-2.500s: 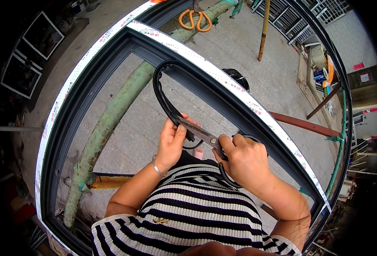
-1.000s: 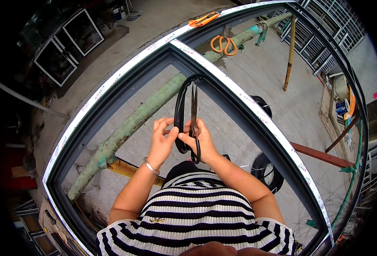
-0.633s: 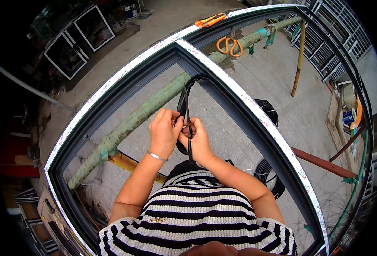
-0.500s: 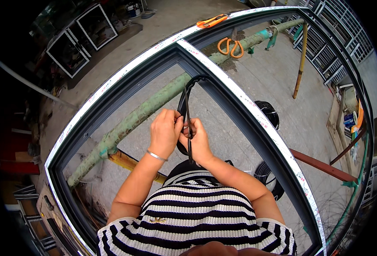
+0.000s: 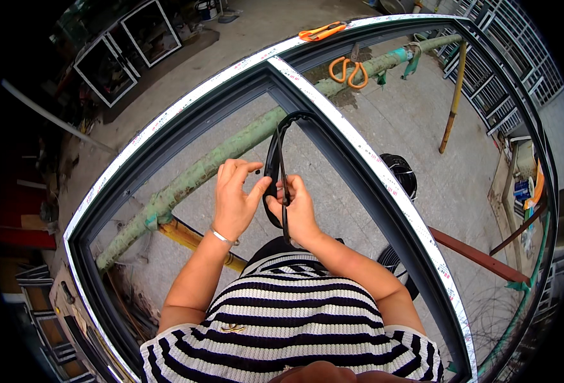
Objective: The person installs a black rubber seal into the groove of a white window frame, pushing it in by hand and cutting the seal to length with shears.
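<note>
A black rubber sealing strip (image 5: 272, 159) hangs in a loop from the middle bar of a dark window frame (image 5: 358, 150) with white film on its faces. My right hand (image 5: 297, 207) is closed around the strip's hanging lengths. Just left of it, my left hand (image 5: 234, 195) is open, thumb and fingers apart and no longer on the strip. Between its thumb and forefinger shows a small dark bit (image 5: 258, 171), apart from both; what it is cannot be made out.
Orange-handled scissors (image 5: 348, 73) rest at the frame's far part; an orange-handled tool (image 5: 322, 31) lies on its far rail. A green pole (image 5: 199, 159) runs under the frame. Coiled black strip (image 5: 399, 175) lies on the floor at right, near a red-brown bar (image 5: 480, 255).
My left hand has let go of the strip, moved a little left and spread its fingers. A small dark bit now shows beside it. The right hand keeps its hold.
</note>
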Tool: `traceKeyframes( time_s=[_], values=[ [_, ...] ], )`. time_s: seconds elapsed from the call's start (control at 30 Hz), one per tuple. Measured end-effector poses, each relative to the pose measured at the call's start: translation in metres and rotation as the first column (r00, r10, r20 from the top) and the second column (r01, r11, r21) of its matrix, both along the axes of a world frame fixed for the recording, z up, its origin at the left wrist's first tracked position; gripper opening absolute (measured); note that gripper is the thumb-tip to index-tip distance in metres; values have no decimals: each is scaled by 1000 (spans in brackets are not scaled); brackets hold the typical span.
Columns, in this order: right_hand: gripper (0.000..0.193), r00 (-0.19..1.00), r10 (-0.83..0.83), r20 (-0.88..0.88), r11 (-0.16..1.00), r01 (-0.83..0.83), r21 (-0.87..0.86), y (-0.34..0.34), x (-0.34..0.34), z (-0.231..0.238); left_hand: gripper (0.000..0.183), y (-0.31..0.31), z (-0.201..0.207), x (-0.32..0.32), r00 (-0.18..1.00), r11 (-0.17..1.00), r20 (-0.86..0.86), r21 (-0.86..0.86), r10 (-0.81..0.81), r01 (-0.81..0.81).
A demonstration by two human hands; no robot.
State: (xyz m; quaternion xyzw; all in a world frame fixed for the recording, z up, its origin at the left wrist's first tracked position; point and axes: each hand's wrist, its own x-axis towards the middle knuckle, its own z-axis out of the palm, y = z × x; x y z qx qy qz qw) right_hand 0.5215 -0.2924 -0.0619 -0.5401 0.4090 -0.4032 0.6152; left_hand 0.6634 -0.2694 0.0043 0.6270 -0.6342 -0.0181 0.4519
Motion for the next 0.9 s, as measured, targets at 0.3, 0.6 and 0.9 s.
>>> traceKeyframes(
  time_s=[0.3,0.6,0.9],
  values=[
    [40,1000,1,-23,1000,-2,-26,2,5,2,13,-9,-15,10,991,958,-128,276,-48,82],
    [41,999,11,50,998,-14,61,-1,-3,6,13,-16,-49,47,171,713,-982,65,-77,698],
    [40,996,64,69,989,-72,127,-2,-6,14,43,31,-60,9,461,896,-887,204,-1,393]
  ],
)
